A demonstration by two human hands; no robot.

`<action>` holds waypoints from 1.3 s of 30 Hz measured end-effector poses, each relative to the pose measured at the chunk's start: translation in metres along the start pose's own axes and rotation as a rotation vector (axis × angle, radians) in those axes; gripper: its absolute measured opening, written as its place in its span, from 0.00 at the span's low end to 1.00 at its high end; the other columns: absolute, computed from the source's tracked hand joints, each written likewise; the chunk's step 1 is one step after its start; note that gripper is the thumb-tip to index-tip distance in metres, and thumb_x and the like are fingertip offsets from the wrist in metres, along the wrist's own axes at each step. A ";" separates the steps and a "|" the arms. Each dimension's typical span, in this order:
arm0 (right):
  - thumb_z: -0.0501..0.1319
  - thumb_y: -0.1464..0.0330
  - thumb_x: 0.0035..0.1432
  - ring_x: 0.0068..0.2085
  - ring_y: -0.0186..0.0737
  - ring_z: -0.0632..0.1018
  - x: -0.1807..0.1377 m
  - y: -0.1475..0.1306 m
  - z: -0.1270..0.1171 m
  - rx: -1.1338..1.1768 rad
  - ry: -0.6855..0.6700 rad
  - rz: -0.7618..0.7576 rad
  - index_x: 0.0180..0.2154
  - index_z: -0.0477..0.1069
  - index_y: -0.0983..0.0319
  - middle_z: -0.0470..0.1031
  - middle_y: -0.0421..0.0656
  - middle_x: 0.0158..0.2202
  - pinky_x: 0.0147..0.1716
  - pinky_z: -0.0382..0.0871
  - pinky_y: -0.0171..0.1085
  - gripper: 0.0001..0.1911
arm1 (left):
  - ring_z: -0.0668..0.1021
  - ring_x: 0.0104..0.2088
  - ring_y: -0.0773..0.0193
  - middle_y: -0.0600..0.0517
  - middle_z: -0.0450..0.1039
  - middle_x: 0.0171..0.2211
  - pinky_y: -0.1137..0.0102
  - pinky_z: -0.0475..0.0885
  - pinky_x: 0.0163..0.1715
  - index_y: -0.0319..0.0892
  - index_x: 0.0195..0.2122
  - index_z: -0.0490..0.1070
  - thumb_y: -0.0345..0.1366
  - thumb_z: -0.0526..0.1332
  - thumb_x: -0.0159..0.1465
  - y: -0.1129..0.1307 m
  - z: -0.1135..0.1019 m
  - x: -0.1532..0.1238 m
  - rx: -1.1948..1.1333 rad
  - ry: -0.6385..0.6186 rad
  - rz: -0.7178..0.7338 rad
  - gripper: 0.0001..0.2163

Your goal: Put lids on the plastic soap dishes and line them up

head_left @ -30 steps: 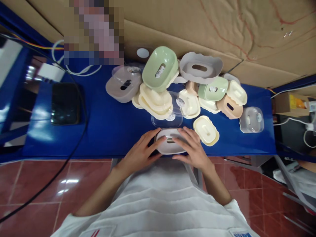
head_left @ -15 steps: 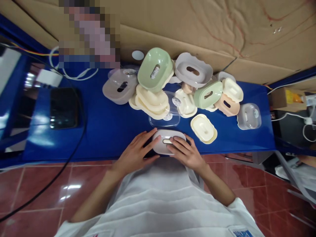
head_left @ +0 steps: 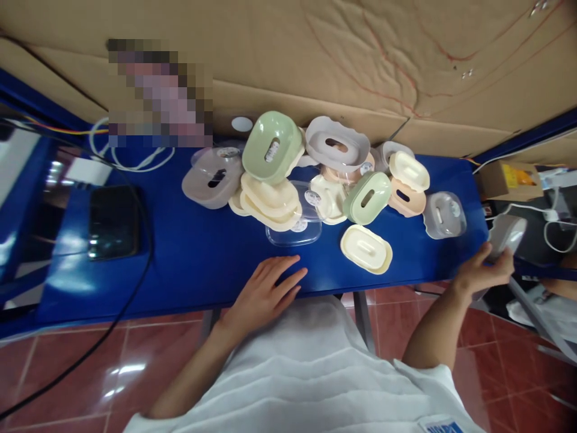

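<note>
— Where the glossy blue tabletop [head_left: 189,240] ends on the right, what is gripped?
— A smooth grey rounded plastic soap box [head_left: 508,233] is clasped by the right hand [head_left: 482,273], fingers curled round its lower edge, with the arm stretched sideways past the table's end.
— And the left hand [head_left: 264,291]?
— It is laid flat, palm down, fingers spread and empty, near a clear plastic tray [head_left: 295,233] and a cream oval lid [head_left: 366,248].
</note>
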State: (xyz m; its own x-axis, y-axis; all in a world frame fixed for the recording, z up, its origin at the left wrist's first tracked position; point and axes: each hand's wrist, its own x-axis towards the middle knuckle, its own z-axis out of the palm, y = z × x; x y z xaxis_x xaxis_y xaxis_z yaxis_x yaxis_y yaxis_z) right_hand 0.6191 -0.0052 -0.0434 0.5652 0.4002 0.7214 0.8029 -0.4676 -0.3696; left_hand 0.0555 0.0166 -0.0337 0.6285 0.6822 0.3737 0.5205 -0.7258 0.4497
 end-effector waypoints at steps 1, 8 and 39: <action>0.65 0.53 0.66 0.51 0.70 0.79 0.004 0.006 0.005 -0.024 -0.076 0.014 0.43 0.75 0.61 0.76 0.62 0.43 0.51 0.68 0.68 0.17 | 0.79 0.60 0.48 0.37 0.74 0.63 0.50 0.77 0.59 0.42 0.63 0.73 0.30 0.63 0.73 0.002 0.001 0.003 -0.003 -0.009 0.018 0.17; 0.70 0.64 0.59 0.50 0.65 0.81 0.003 0.003 0.023 -0.131 -0.359 -0.005 0.38 0.73 0.59 0.79 0.58 0.41 0.51 0.70 0.61 0.09 | 0.80 0.59 0.50 0.41 0.77 0.61 0.51 0.77 0.61 0.42 0.58 0.76 0.32 0.61 0.76 0.019 0.013 0.032 -0.042 -0.054 0.097 0.12; 0.57 0.60 0.77 0.77 0.56 0.62 -0.083 -0.314 0.023 0.591 -1.060 -0.982 0.78 0.52 0.54 0.60 0.49 0.77 0.74 0.62 0.60 0.34 | 0.72 0.70 0.39 0.33 0.65 0.70 0.46 0.77 0.63 0.44 0.69 0.68 0.31 0.71 0.68 0.002 -0.005 -0.043 0.009 0.059 -0.132 0.28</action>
State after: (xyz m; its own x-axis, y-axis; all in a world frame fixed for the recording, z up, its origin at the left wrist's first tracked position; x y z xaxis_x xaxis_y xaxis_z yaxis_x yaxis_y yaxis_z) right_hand 0.3242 0.1268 -0.0011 -0.5397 0.8232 0.1763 0.7377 0.5633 -0.3721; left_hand 0.0263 -0.0139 -0.0445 0.5190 0.7757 0.3592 0.6015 -0.6300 0.4913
